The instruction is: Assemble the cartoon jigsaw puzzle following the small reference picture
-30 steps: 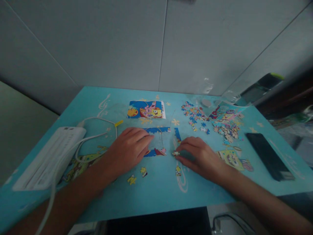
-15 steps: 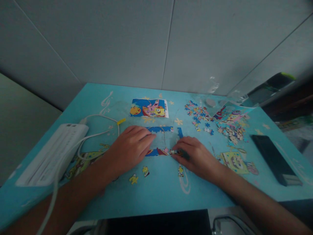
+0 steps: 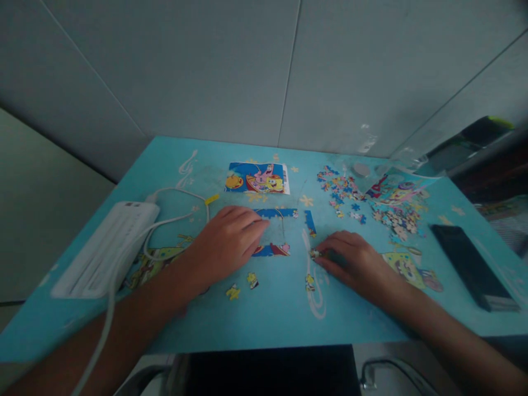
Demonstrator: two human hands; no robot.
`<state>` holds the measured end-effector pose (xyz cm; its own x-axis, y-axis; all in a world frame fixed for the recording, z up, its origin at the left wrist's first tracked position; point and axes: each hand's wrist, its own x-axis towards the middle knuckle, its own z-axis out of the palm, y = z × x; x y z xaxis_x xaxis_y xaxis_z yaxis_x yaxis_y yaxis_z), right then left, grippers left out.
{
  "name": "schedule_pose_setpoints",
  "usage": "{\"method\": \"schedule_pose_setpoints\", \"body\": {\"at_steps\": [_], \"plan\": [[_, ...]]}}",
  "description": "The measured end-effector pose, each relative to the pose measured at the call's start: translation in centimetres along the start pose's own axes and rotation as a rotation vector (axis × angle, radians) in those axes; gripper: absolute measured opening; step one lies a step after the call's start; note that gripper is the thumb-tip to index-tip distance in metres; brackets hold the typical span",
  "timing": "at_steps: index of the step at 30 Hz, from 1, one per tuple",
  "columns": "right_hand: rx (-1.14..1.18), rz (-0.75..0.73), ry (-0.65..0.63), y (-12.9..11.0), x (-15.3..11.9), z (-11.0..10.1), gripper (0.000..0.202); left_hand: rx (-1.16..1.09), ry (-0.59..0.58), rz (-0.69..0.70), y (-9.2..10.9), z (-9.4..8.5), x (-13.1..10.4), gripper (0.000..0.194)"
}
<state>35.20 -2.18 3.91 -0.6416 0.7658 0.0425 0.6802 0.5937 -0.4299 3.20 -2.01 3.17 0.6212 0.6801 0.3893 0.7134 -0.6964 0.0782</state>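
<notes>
My right hand [image 3: 345, 256] pinches a small puzzle piece [image 3: 315, 253] just right of the joined bottom strip [image 3: 272, 250], with a gap between them. My left hand [image 3: 235, 236] rests with curled fingers over the left side of the puzzle frame; whether anything is under its fingertips is hidden. A blue joined top strip [image 3: 278, 213] runs out from behind it. A short blue side strip [image 3: 310, 223] lies apart at the right. Loose yellow pieces, one star-shaped piece [image 3: 233, 292], a second piece [image 3: 252, 280] and a third piece [image 3: 310, 282], lie nearer me.
Behind the frame lies a cartoon picture card [image 3: 258, 177]. Heaped puzzle pieces [image 3: 398, 220] and a folded picture sheet [image 3: 398, 187] are at the right, near a black phone-like slab [image 3: 472, 267]. A white power strip [image 3: 105, 247] with a cable [image 3: 177, 190] occupies the left.
My right hand has drawn the puzzle piece rightward, away from the bottom strip's end. My left hand stays about where it was. The whole view has shifted slightly.
</notes>
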Motion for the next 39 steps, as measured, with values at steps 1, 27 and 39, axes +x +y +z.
{"method": "schedule_pose_setpoints", "body": {"at_steps": [1, 27, 39], "plan": [[-0.009, -0.004, 0.006, -0.1, -0.2, -0.1, 0.015, 0.004, 0.0, 0.0, 0.0, 0.0, 0.0, 0.024], [-0.089, -0.352, -0.108, -11.4, 5.4, 4.9, 0.018, 0.044, -0.006, -0.066, -0.3, -0.3, 0.4, 0.022], [0.176, -0.264, -0.168, -11.0, 5.4, 4.6, 0.007, 0.03, 0.007, -0.053, 0.1, -0.7, 0.3, 0.023]]}}
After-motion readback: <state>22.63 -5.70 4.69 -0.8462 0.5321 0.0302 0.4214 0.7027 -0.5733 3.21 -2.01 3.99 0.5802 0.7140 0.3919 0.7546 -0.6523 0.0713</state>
